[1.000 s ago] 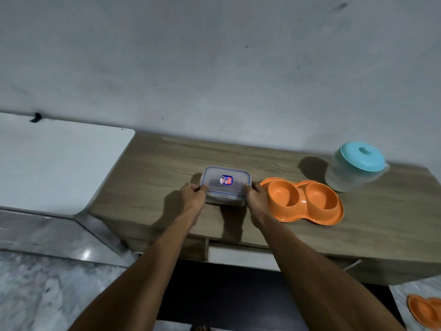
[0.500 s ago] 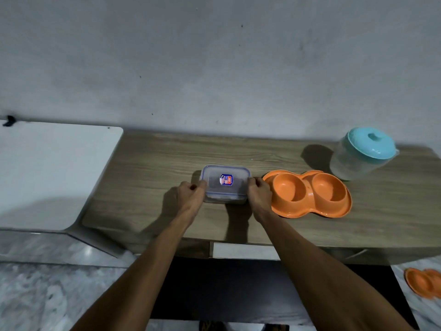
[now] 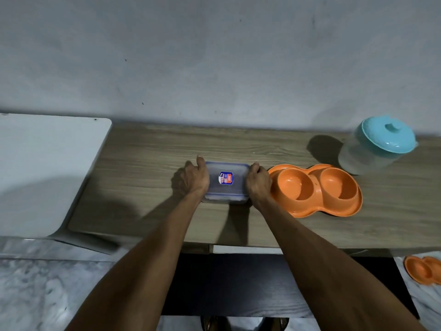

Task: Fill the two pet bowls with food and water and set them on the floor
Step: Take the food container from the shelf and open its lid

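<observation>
A: Both cups of the orange double bowl (image 3: 315, 189) look empty; it sits on the table (image 3: 148, 177), right of the lidded container (image 3: 226, 182).

B: Hands?

A: Left hand (image 3: 195, 180) and right hand (image 3: 259, 182) clasp the container's ends. Lid on; filling and floor placement remain.

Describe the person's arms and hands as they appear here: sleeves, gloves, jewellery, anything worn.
Both forearms are bare right down to the frame's lower edge, so no sleeves show. The left hand and right hand wear no gloves. No watch, bracelet or band sits on either wrist, and no ring is visible on the fingers that show, though some fingertips are hidden. No markings show on either arm.
</observation>
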